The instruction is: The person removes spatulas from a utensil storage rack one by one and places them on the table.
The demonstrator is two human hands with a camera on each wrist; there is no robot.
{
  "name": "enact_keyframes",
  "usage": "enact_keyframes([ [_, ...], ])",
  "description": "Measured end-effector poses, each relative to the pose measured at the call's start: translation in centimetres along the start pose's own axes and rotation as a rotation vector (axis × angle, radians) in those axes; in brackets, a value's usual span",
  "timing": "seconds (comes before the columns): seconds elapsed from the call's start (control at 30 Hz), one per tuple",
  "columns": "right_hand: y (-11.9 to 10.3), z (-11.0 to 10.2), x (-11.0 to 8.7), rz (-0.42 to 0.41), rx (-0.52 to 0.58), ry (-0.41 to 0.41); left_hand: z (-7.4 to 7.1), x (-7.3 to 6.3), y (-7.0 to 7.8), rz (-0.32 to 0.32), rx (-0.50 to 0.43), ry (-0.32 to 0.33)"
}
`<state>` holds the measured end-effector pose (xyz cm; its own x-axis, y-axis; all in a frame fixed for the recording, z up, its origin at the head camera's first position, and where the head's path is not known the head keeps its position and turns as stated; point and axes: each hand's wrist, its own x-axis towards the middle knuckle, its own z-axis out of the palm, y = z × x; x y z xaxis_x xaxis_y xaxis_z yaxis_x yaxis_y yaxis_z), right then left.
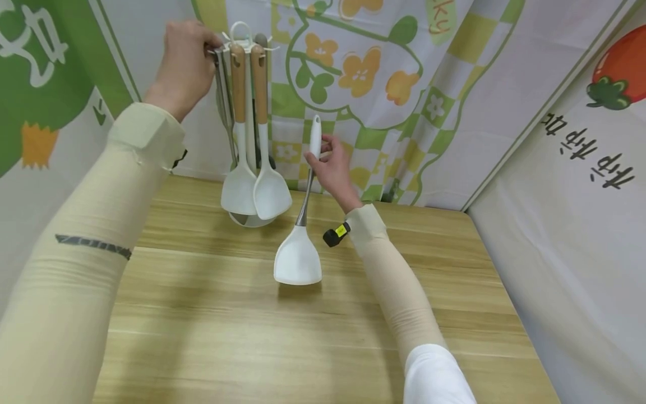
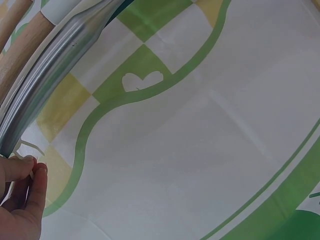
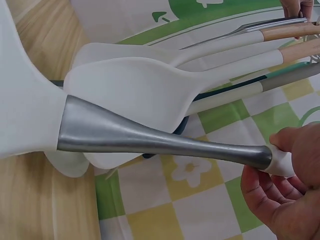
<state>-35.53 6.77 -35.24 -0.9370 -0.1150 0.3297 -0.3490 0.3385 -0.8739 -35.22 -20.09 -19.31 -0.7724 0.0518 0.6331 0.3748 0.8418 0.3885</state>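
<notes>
My right hand [image 1: 334, 168] grips the white handle of a spatula [image 1: 298, 258] with a broad white head. Its steel neck [image 3: 130, 132] slants across the right wrist view, and the head hangs low over the table. Up at the left, my left hand [image 1: 184, 64] pinches a thin white hook arm at the edge of a utensil rack [image 1: 244, 42]. On that rack hang two white turners [image 1: 272, 196] with wooden handles, plus a utensil with a steel handle [image 2: 50, 75] beside my left fingers. Other utensils behind them are partly hidden.
The wood-grain table [image 1: 227, 336] spreads below both hands. A patterned curtain [image 1: 353, 120] in green, yellow and white hangs behind the rack. Printed side panels [image 1: 570, 235] stand left and right of the table.
</notes>
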Motion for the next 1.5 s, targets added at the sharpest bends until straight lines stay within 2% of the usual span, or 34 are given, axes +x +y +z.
enact_keyframes([
  [0.6, 2.5, 1.3, -0.6, -0.024, -0.046, -0.03, 0.0, 0.0, -0.2, 0.019, 0.008, 0.012],
  [0.87, 3.2, 1.7, -1.1, 0.028, -0.001, -0.064, 0.0, -0.2, -0.2, 0.014, 0.008, 0.006],
  [1.13, 4.1, 2.1, -1.5, 0.031, -0.024, -0.108, 0.1, -0.1, -0.2, 0.035, 0.022, 0.012],
  [1.5, 5.3, 3.3, -2.2, 0.137, -0.058, -0.16, -0.2, 0.0, -0.1, 0.024, 0.024, -0.007],
])
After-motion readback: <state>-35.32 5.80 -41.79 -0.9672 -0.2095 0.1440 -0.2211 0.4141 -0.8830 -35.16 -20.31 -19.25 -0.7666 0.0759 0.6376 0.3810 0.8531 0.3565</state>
